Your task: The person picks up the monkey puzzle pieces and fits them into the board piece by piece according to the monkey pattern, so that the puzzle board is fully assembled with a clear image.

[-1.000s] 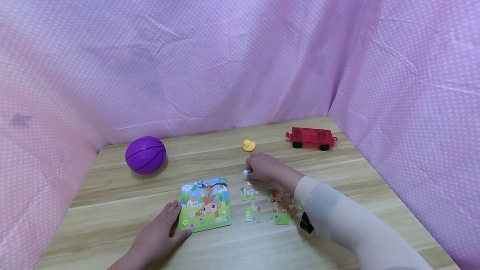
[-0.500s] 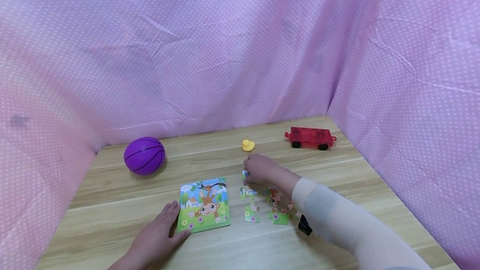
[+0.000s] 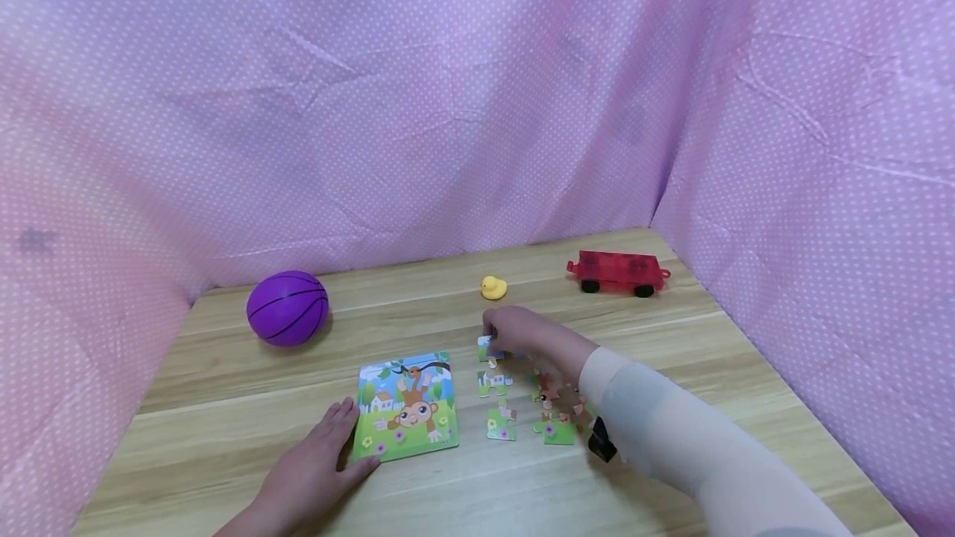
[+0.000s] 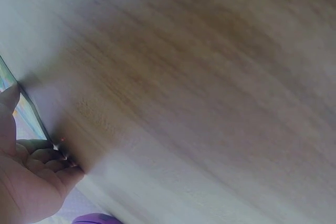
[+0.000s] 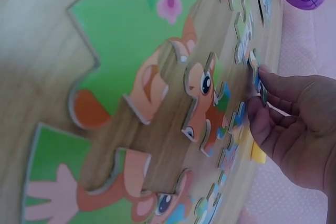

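Observation:
A square monkey picture board (image 3: 406, 408) lies on the wooden table. My left hand (image 3: 309, 458) rests at its left side, fingertips along the edge and thumb at the near corner. In the left wrist view, the fingers (image 4: 47, 156) meet the board's rim. To the right of the board, my right hand (image 3: 522, 330) pinches a blue jigsaw piece (image 3: 483, 346) between thumb and fingers, seen edge-on in the right wrist view. Nearer me lie a house-and-fence piece (image 3: 492, 384), a green flower piece (image 3: 501, 425) and several monkey pieces (image 5: 202, 98), partly hidden under my right forearm.
A purple ball (image 3: 288, 308) stands at the back left. Behind my right hand sits a small yellow duck (image 3: 493, 287), and a red toy wagon (image 3: 619, 273) is at the back right. Pink dotted cloth (image 3: 448, 106) hangs around the table's back and sides.
The pinched jigsaw piece was mostly covered by my right fingers half a second ago; more of its face shows now. My right hand has barely shifted, and my left hand stays put.

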`<state>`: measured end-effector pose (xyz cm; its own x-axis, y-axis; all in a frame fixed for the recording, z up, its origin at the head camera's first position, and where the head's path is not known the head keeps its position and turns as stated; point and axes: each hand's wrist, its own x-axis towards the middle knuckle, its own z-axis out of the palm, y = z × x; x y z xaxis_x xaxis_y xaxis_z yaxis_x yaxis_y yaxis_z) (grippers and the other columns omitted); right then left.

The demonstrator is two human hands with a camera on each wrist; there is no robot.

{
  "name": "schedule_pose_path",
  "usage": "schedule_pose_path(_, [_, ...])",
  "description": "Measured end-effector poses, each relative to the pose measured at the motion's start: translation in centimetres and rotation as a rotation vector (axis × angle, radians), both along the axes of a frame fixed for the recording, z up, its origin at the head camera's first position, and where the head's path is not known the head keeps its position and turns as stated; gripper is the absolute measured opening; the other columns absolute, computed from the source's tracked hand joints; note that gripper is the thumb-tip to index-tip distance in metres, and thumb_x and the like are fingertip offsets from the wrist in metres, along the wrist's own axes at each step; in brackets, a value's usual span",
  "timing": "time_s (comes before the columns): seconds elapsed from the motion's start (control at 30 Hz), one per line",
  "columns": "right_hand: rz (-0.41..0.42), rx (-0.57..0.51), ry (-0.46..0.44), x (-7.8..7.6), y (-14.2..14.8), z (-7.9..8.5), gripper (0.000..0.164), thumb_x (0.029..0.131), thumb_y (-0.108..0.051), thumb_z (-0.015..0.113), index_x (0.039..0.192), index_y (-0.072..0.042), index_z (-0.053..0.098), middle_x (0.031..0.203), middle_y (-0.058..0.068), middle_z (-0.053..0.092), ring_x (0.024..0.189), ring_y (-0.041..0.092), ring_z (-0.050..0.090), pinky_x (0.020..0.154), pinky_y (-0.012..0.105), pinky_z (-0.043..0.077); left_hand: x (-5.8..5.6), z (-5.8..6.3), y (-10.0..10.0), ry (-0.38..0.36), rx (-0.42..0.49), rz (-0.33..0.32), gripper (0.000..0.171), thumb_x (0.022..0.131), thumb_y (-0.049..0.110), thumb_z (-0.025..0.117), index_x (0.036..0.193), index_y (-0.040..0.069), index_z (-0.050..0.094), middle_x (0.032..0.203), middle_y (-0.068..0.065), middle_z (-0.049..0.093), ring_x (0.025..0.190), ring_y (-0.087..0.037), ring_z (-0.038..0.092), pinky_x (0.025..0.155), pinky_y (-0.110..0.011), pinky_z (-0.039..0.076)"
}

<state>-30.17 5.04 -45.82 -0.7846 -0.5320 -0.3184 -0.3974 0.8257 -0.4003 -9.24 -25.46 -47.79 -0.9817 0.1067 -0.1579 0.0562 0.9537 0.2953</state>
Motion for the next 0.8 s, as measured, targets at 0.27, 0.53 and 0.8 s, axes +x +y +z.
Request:
schedule_pose_path(0.27, [-0.007,-0.314,-0.156,-0.8,0.8,-0.6,0.005,0.095,-0.018,0.066,0.099,-0.015,0.064,0.090,0.001,0.063,0.075,0.016,0.064,0.069,0.031,0.057,0.0,0.0,0.0,-0.009,-0.003,-0.003,0.098,0.084,0.074,0.055,0.149,0.002,0.039,0.159,-0.016,0.031,0.147,-0.037,0.027,0.115,-0.056,0.031])
schedule_pose_path(0.53, [-0.041,-0.588,-0.326,-0.5,-0.6,-0.3,0.010,0.095,-0.013,0.066,0.103,-0.009,0.064,0.092,0.008,0.063,0.075,0.020,0.066,0.069,0.036,0.061,0.0,0.3,0.0,-0.014,0.002,-0.001,0.098,0.084,0.073,0.056,0.149,0.002,0.040,0.158,-0.016,0.032,0.147,-0.038,0.026,0.114,-0.057,0.031])
schedule_pose_path(0.8, [-0.005,-0.617,-0.352,0.7,-4.2,-0.5,0.009,0.093,-0.009,0.067,0.101,-0.007,0.064,0.088,0.008,0.064,0.068,0.019,0.065,0.066,0.034,0.061,-0.1,0.2,0.0,-0.031,0.002,0.005,0.099,0.084,0.074,0.055,0.149,0.002,0.039,0.159,-0.017,0.031,0.147,-0.038,0.026,0.114,-0.058,0.031])
